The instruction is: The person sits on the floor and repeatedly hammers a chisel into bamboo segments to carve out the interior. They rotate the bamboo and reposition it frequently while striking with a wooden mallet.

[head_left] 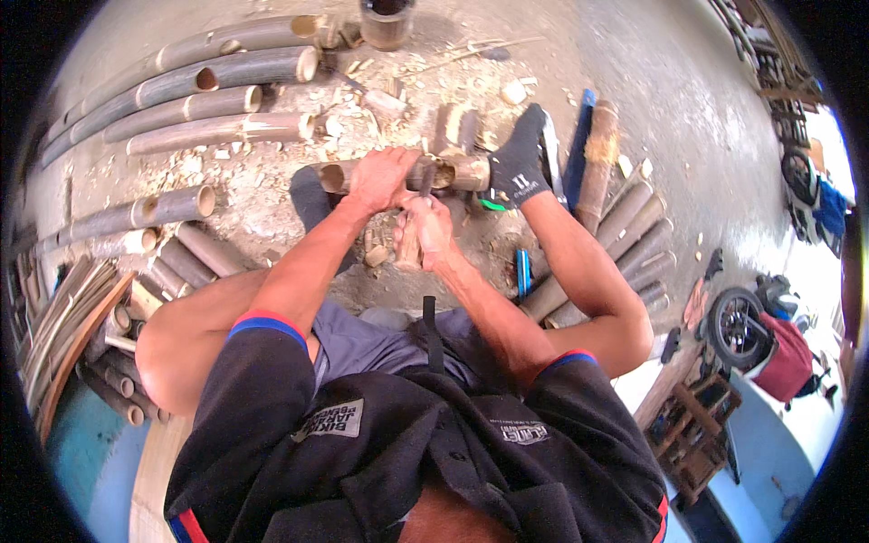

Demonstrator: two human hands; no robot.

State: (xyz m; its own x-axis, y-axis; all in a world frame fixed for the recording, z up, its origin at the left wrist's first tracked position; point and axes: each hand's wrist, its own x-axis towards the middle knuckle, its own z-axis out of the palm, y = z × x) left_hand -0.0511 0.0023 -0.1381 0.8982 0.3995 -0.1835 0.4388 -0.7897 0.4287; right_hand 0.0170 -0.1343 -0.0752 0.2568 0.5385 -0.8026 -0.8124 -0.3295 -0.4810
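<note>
A short bamboo section (pixel 457 172) lies across the ground in front of me. My left hand (pixel 380 176) is clamped over its left part. Just below it, my right hand (pixel 427 228) grips a wooden-handled blade (pixel 424 184) whose tip meets the bamboo. My right foot in a black sock (pixel 520 163) presses against the section's right end. My left foot in a dark sock (pixel 312 201) rests beside the left end.
Long bamboo poles (pixel 190 109) lie at the upper left, shorter cut tubes (pixel 625 231) at the right and lower left (pixel 118 362). Chips and shavings (pixel 380 95) litter the concrete. A dark round container (pixel 386 23) stands at the top. A motorbike (pixel 751 330) is parked at the right.
</note>
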